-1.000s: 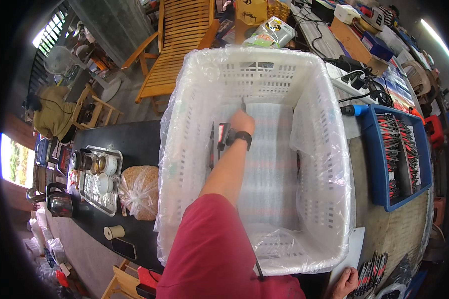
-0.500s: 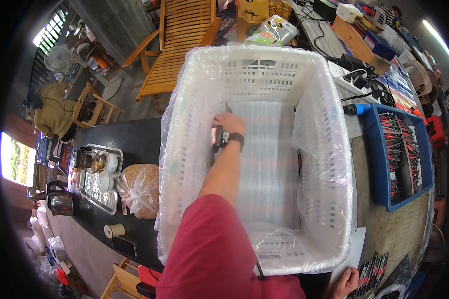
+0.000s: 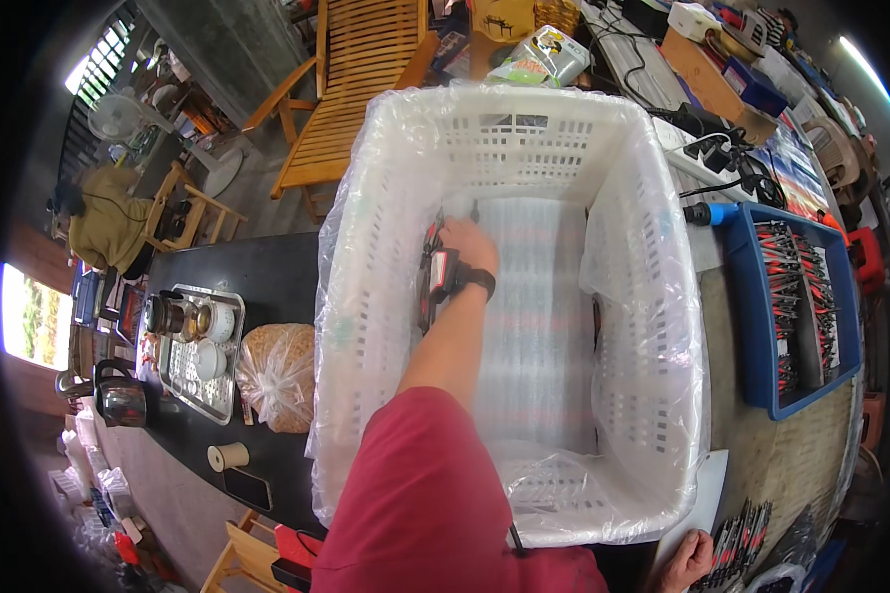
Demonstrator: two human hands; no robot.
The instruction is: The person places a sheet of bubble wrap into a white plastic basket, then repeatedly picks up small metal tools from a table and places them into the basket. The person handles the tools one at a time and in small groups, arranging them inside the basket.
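Observation:
A large white plastic basket point(image 3: 653, 326) lined with clear film stands in front of me. My left hand point(image 3: 467, 245), with a dark band and device at the wrist, reaches down inside it by the left wall. Its fingers are curled and partly hidden. Against that wall, touching the hand, lie slender black-and-red tools point(image 3: 433, 237); a dark tip point(image 3: 475, 211) shows just beyond the fingers. Translucent padding point(image 3: 534, 326) covers the basket floor. At the lower right my right hand point(image 3: 687, 563) is curled over a white board point(image 3: 704, 494), beside a row of similar tools point(image 3: 742, 544).
A blue tray point(image 3: 761, 385) full of black-and-red tools sits right of the basket, near a power strip point(image 3: 697, 158) with cables. On the left are a tied bag point(image 3: 277, 376), a metal tray point(image 3: 222, 400) with cups, a spool point(image 3: 227, 456) and a phone point(image 3: 247, 488).
My left hand has shifted slightly right, away from the basket's left wall. More of the black-and-red tools show beside it. The right hand stays at the board.

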